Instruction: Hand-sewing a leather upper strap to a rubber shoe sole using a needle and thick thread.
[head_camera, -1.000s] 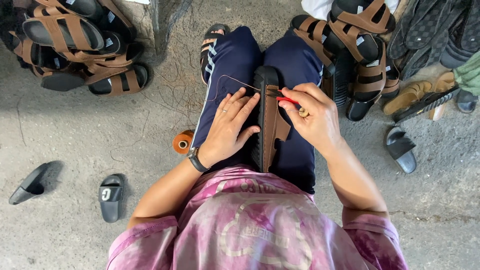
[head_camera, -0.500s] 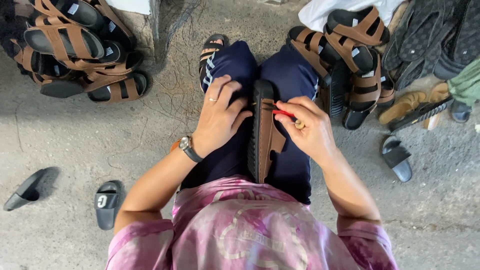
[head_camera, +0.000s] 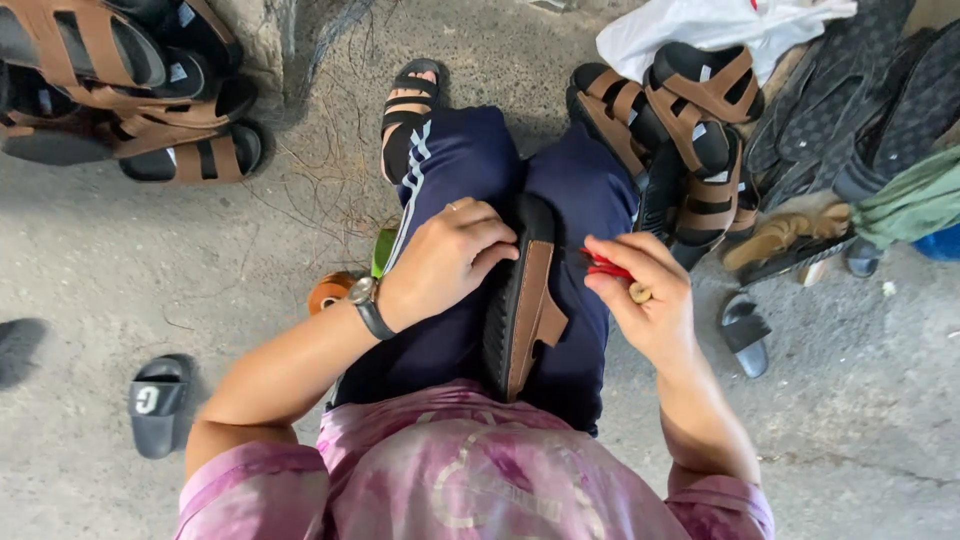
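— Two hands at work on one sandal? Where does it lie?

— On the lap, along the dark blue trousers (head_camera: 455, 160). The brown-and-black sandal (head_camera: 520, 300) stands on its edge between the thighs, toe end away from the body.

— And the left hand (head_camera: 445, 262)?

— Curled over the sandal's upper end, fingers clenched on the sole rim, pressing it against the leg. A wristwatch (head_camera: 365, 300) sits on that wrist.

— The right hand (head_camera: 645, 300)?

— Just beside the sandal's strap, pinching a small red tool (head_camera: 605, 264) between thumb and fingertips. What kind of tool, I cannot tell.

— Around them?

— Heaps of brown-strapped sandals (head_camera: 690, 120) on the right and at the upper left (head_camera: 110, 90), a black slide (head_camera: 158, 403) on the concrete floor (head_camera: 860, 400), an orange spool (head_camera: 330, 290) near the left knee.
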